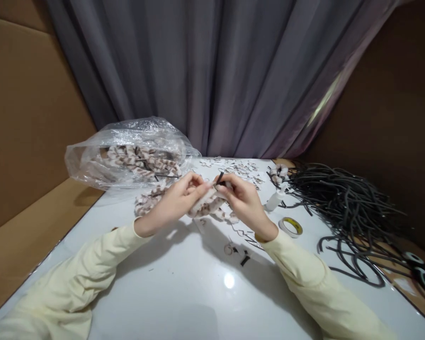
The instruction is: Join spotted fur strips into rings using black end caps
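My left hand (180,199) pinched fluffy trim (208,202) — my right hand (243,196), the dark strip (220,177) (tilted toward the table's (177,288) far edge).

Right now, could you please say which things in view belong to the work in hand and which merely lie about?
Seemingly part of it:
fluffy strip, held by left fingers and right fingers
dark piece, at right fingers
black cords, perhaps

Apparently lying about:
tape roll
white bottle
black scrap
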{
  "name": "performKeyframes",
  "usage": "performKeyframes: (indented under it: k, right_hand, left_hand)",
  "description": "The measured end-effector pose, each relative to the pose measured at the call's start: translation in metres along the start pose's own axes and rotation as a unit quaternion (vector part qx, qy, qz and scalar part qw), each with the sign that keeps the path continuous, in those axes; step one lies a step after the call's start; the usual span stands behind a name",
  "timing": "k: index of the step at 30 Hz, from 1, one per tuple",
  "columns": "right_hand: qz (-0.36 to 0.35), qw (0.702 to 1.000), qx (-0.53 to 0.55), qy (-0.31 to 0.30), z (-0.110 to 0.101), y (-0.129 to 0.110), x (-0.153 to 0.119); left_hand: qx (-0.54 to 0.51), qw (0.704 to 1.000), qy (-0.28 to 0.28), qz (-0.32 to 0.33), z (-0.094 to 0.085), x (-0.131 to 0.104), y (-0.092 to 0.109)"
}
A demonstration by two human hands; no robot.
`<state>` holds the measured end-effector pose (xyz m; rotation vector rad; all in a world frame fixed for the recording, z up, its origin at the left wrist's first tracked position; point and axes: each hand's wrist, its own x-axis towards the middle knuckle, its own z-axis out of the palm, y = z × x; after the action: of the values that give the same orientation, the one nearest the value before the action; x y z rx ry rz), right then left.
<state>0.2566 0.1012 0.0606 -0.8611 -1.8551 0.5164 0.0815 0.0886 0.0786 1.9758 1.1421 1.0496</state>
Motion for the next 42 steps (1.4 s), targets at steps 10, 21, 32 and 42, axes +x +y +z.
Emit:
performKeyframes:
  k: [10, 21, 32, 42]
  right_hand:
    - [-0.257, 0.959, -0.086, 0.080, 0.013, -0.002, -0.021]
    - [-0.294, 0.921, -0.202, 0.155, 0.009, -0.008, -0.024]
    - [-0.279, 0.954, -0.092, 0.066, 0.006, -0.017, -0.023]
    - [-0.214, 0.972, -0.019, 0.095, -0.001, -0.020, -0.017]
  left_hand:
    - [-0.234, 0.890, -0.340, -0.196, -0.028, 0.004, 0.009]
    - [-0.168, 0.923, -0.325, -0.117, -0.032, -0.001, 0.018]
    - [-0.170, 0.943, -0.275, -0.076, -0.023, -0.004, 0.012]
    - [-0.168, 0.960, -0.215, -0.057, -0.020, -0.006, 0.018]
